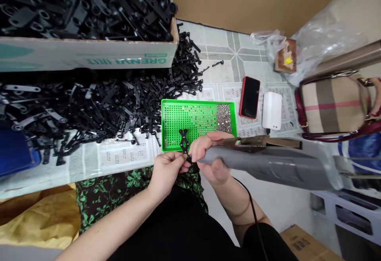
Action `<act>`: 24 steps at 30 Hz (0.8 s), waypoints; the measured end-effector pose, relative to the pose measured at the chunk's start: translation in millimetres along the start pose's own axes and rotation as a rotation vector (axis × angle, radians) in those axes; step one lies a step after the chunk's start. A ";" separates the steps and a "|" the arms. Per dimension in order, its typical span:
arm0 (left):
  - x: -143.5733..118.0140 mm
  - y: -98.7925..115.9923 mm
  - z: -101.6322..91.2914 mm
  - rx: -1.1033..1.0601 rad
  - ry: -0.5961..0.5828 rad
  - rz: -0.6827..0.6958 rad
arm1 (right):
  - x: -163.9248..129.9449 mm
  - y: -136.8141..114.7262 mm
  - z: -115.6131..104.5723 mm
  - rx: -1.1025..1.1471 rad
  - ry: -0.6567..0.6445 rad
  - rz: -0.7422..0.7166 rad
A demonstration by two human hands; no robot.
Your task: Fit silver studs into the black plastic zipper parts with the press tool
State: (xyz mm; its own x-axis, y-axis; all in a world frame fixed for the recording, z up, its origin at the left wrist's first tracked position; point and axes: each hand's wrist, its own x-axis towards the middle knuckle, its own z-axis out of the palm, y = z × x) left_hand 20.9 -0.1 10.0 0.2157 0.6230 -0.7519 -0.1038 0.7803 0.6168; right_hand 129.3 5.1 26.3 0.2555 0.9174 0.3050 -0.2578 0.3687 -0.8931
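Observation:
In the head view, my left hand [167,170] pinches a small black hinged linkage [184,142] between thumb and fingers. The part's upper end reaches over the near edge of a green perforated tray [190,101]. My right hand [216,169] is wrapped around a grey cylindrical electric screwdriver [268,163], which lies roughly level and extends to the right. Its front end points at the linkage by my left fingertips; the exact contact is hidden by my fingers. Small metal pieces, apparently nuts [224,118], are heaped at the tray's right end.
A cardboard box [119,52] full of black parts stands at the back left, above a loose pile of similar parts [119,102]. Right of the tray are a red-edged phone [250,97], a white device [272,111] and a checked handbag [333,106]. A black cord [253,209] hangs by my right forearm.

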 end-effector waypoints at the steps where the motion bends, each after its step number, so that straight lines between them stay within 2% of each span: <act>1: 0.0 0.0 -0.3 0.003 0.000 -0.002 | 0.2 0.0 -0.5 -0.011 0.010 0.002; 5: 0.1 -0.2 -1.0 0.006 0.002 -0.005 | 1.5 0.2 -1.6 -0.030 0.023 -0.003; 12: 0.7 -4.0 -0.6 -0.008 -0.002 0.038 | 0.7 -1.0 1.8 -0.009 -0.028 -0.023; 19: 2.7 -4.5 -0.5 -0.044 -0.027 0.065 | -5.1 6.6 0.2 -0.027 -0.062 0.040; 21: 3.1 -4.7 0.7 -0.029 -0.026 0.057 | -4.9 4.7 0.1 -0.046 -0.012 0.022; 24: -3.6 -4.3 -3.9 0.010 -0.045 0.069 | -8.2 -2.9 -4.9 -0.110 0.157 -0.038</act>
State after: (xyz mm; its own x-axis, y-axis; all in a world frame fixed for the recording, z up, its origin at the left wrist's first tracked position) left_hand 16.8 -5.5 9.1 0.2518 0.6724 -0.6961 -0.1103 0.7345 0.6696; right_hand 132.5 -4.3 24.7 0.4078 0.8654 0.2912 -0.1439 0.3758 -0.9154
